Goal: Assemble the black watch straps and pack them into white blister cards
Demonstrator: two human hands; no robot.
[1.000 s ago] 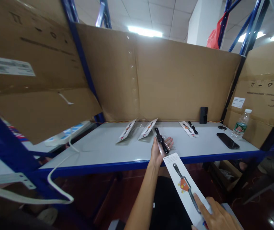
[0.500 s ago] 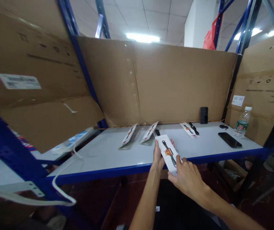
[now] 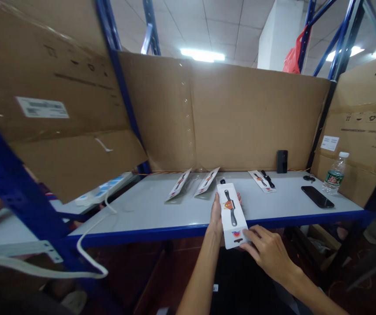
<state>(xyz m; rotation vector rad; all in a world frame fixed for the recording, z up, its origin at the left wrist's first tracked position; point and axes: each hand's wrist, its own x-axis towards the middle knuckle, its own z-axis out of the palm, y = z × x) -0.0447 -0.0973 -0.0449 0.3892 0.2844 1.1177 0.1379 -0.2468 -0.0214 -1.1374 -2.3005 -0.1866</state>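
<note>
A white printed packaging card [image 3: 232, 218] is held over the front edge of the table, tilted towards me. It shows a dark two-handled tool, an orange patch and a hang slot near the bottom. My left hand [image 3: 218, 214] is closed around its left side and back, fingertips showing at the right edge. My right hand [image 3: 266, 249] pinches the lower right corner between thumb and fingers. A black handle end [image 3: 222, 181] sticks out past the card's top; the rest of it is hidden. Beyond lie two similar cards, one left [image 3: 178, 186] and one nearer [image 3: 207, 182], with clear plastic around them.
On the grey table [image 3: 135, 201], another card [image 3: 261, 181] lies beside a black tool [image 3: 268, 179]. Farther right are a phone [image 3: 317, 197], a black upright object [image 3: 282, 162], keys [image 3: 309, 178] and a water bottle [image 3: 335, 173]. A white cable [image 3: 86, 253] hangs at left. Cardboard encloses the table.
My right hand has slid down the card to its lower corner, uncovering the logo and slot. The card is turned more upright in view. The view has shifted slightly.
</note>
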